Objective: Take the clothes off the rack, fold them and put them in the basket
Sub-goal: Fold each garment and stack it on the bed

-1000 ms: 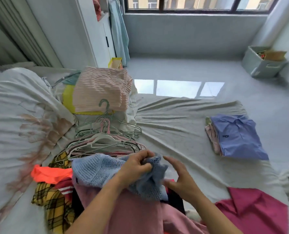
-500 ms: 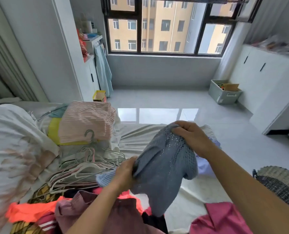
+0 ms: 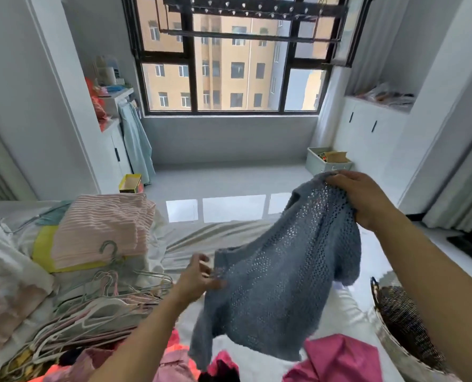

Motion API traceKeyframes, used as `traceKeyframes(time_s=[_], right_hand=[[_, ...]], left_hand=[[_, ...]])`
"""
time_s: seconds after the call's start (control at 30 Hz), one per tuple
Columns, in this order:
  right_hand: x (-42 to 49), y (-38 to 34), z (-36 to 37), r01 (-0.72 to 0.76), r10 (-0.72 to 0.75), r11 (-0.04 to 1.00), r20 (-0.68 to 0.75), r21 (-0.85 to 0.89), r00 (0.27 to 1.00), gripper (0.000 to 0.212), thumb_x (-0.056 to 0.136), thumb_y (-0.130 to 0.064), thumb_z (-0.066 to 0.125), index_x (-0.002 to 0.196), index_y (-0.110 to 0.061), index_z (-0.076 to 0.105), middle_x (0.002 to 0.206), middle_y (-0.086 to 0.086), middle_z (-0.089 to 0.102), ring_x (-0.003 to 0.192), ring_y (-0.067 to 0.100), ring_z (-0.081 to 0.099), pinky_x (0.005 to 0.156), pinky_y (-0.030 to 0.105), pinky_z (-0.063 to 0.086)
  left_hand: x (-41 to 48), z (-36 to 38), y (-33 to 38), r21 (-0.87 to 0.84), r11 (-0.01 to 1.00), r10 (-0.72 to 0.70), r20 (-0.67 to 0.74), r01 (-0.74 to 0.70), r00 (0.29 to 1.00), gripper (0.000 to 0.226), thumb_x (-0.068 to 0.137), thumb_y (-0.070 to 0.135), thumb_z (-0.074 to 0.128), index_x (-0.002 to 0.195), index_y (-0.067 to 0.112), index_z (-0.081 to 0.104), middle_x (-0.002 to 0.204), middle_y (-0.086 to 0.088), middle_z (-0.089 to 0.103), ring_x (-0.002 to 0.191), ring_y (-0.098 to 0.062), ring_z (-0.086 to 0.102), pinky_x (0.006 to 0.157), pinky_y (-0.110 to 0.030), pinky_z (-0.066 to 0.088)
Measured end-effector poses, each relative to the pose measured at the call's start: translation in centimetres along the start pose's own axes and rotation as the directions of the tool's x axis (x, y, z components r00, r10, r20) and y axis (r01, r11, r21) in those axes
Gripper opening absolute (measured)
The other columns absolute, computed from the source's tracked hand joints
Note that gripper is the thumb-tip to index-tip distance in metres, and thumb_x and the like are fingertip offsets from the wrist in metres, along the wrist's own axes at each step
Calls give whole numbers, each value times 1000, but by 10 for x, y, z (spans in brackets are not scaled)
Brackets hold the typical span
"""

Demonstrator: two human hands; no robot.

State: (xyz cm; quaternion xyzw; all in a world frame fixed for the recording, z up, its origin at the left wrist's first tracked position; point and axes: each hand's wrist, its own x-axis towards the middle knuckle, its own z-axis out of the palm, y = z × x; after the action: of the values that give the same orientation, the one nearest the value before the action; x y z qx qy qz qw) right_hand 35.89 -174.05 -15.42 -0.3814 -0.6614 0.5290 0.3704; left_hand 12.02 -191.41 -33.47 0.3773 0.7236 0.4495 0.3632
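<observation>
Right hand (image 3: pixel 365 197) is curled over the top edge of the blue knit sweater (image 3: pixel 278 277), gripping it high and to my right; left hand (image 3: pixel 199 277) pinches the sweater's lower left edge between thumb and fingers. I see the sweater held up off the bed (image 3: pixel 201 238), stretched on a slant, its long axis running from the low left hand up to the high right hand, with the loose hem and one sleeve hanging down toward me.

Open air lies in front of the sweater, over the bare middle of the bed sheet and the glossy floor (image 3: pixel 229 183) beyond. To my left the bed is crowded: a heap of hangers (image 3: pixel 99 307) and a folded pink striped pile (image 3: pixel 102 227) behind it. The woven basket (image 3: pixel 402 321) stands just off the bed's right edge, under my right forearm. Loose pink and orange clothes (image 3: pixel 336 359) lie along the near edge. The window (image 3: pixel 229 59) fills the far wall.
</observation>
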Motion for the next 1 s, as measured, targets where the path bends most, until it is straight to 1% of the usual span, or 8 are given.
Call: traceKeyframes(time_s=[0.1,0.27,0.37,0.5,0.6,0.8,0.93,1.0], right_hand=[[-3,3,-26,-2,3,999,19,-50,1000,15,89,-8,56,83,-16,68,86,6,66,81,20,60,81,32,47],[3,28,-91,-75,76,976,-3,-206,997,5,85,-14,65,82,-16,68,88,11,68,88,27,61,89,41,48],[8,50,-129,-144,162,934,29,-326,986,15,74,-22,76,81,-11,68,89,15,68,85,30,63,88,44,49],[17,76,-166,-220,242,933,44,-285,969,60,32,-55,86,72,-14,71,79,9,70,76,24,65,74,35,51],[29,91,-187,-177,219,943,125,-282,968,33,63,-38,80,77,-10,70,81,11,68,77,23,61,73,32,46],[69,120,-211,-73,143,946,204,-317,969,17,80,-18,71,87,-2,69,82,13,63,73,20,56,68,29,43],[96,155,-208,10,91,913,228,-408,970,20,81,-17,71,89,1,69,81,11,60,75,17,50,64,24,38],[111,166,-205,33,68,903,220,-427,973,20,81,-18,71,91,0,70,83,12,62,76,16,51,65,21,38]], left_hand=[[1,51,-8,168,986,-13,-34,18,999,9,56,26,46,63,19,47,61,3,47,54,-1,40,55,-25,33],[24,56,36,-73,996,-64,-227,48,972,5,84,6,54,83,10,51,77,-7,53,77,-19,47,65,-31,38],[33,56,71,62,997,47,-203,-35,978,9,89,9,50,97,7,51,88,-9,53,84,-20,49,74,-35,41],[33,62,96,475,854,164,142,-212,976,27,77,14,73,89,14,48,79,2,50,75,-16,44,63,-19,36],[37,65,108,675,695,284,59,-248,957,26,78,1,66,79,17,47,74,-2,52,75,-18,46,57,-10,31],[45,67,103,509,857,241,-252,-84,937,18,80,-7,63,93,4,68,82,-8,61,72,-21,52,56,-3,37],[65,94,83,277,960,69,-342,31,937,27,83,-11,59,99,9,66,60,7,61,50,-1,53,47,-4,37],[82,99,77,250,967,39,-362,57,931,20,85,-9,56,95,3,68,65,-1,60,50,0,51,46,-5,35]])
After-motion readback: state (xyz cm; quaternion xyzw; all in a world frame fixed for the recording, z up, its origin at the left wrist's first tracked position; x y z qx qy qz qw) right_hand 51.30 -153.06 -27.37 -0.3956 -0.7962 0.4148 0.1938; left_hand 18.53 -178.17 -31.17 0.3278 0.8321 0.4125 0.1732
